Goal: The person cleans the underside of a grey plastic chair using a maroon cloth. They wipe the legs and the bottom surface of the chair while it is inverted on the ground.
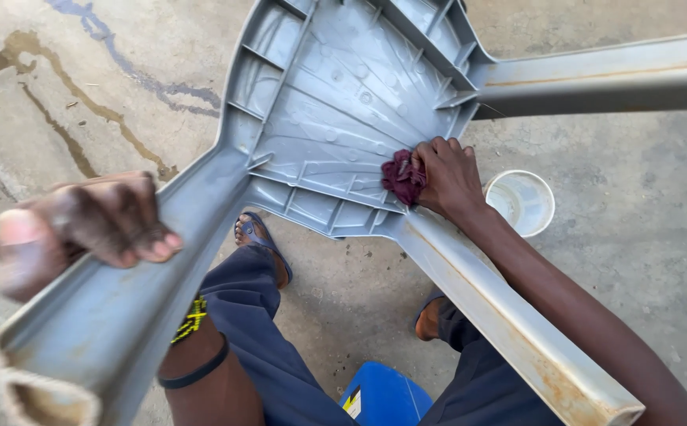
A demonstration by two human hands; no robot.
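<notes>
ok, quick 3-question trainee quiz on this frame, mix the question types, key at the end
1. True or false: the left hand grips a leg of the upturned grey plastic chair.
2. Multiple choice: the right hand presses what against the underside of the seat? A) a dark red cloth B) a yellow sponge C) a wire brush
3. Short answer: what stands on the concrete floor just past the right hand?

Key: 1 true; 2 A; 3 a small white bucket, seen from above, contents unclear.
</notes>
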